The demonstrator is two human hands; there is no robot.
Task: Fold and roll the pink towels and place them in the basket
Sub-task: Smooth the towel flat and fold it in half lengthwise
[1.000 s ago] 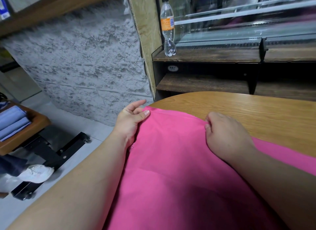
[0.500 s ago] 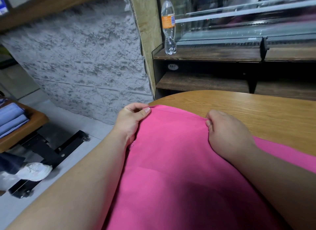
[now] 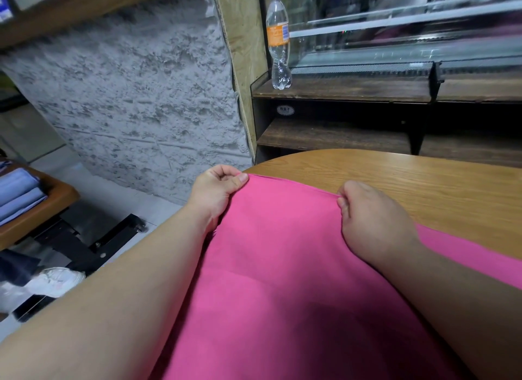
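Pink towel (image 3: pixel 282 266): plain, smooth, matte, one bright pink all over. A narrow stitched hem runs along the far edge. It lies flat on the bench (image 3: pixel 423 181) and hangs over the rounded left end.

Left hand (image 3: pixel 217 193): pinches the far-left corner, thumb on top, fingers curled beneath. Right hand (image 3: pixel 375 224): knuckles up, fingers curled over the far hem and gripping it (fingertips mostly hidden).

Bench: light wood grain, curved edge, bare beyond the hem. Behind it is a dark wooden shelf (image 3: pixel 353 88) with a clear plastic bottle (image 3: pixel 278 40), orange label, standing upright at its left end. A rough grey wall (image 3: pixel 135 97) is to the left. Low at far left, folded blue cloths (image 3: pixel 17 193) sit on a small wooden table (image 3: pixel 60 194), and a white shoe (image 3: pixel 56 279) rests on the floor.

Orientation: the far hem runs left to right, sloping slightly toward the right hand and facing the shelf. The cloth runs from the hem back toward the person and out of frame, so its long axis cannot be settled.
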